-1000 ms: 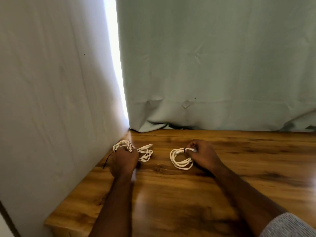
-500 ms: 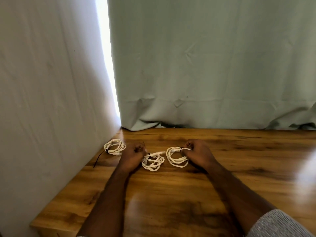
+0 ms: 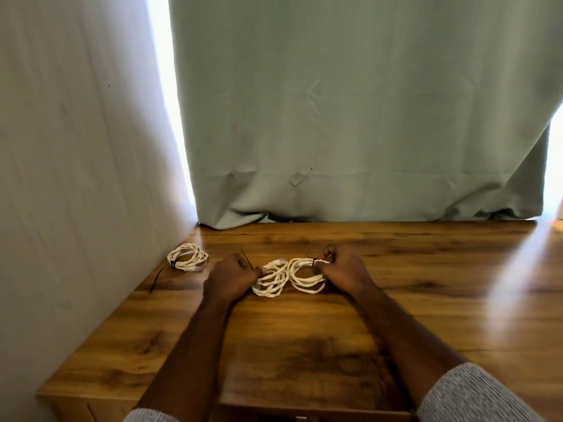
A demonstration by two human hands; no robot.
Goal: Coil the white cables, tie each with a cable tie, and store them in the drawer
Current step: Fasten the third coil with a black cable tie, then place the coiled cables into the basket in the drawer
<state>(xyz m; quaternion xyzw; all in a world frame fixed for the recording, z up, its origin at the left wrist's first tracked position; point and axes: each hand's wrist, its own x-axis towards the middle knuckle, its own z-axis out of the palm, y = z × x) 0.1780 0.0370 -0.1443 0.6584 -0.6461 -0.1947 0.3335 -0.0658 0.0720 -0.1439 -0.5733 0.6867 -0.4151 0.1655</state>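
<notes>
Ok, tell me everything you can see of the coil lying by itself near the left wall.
The lone coil is white cable, cord-like in look, wound into several loose oval loops and lying flat on the wooden tabletop close to the white wall. A black cable tie cinches its near-left end, its long uncut tail trailing across the wood toward the wall. Neither hand touches it, and it lies apart from the other two coils.

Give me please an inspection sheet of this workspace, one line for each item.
Surface: wooden table, glare at right.
Job's things: three tied white coils; left coil lies alone near the wall; drawer looks open at the near edge.
Clutter: nothing seen.
Grips: left hand shut on middle coil; right hand shut on right coil.
Cables: all coiled; black tie tails stick out.
Surroundings: curtain behind.
</notes>
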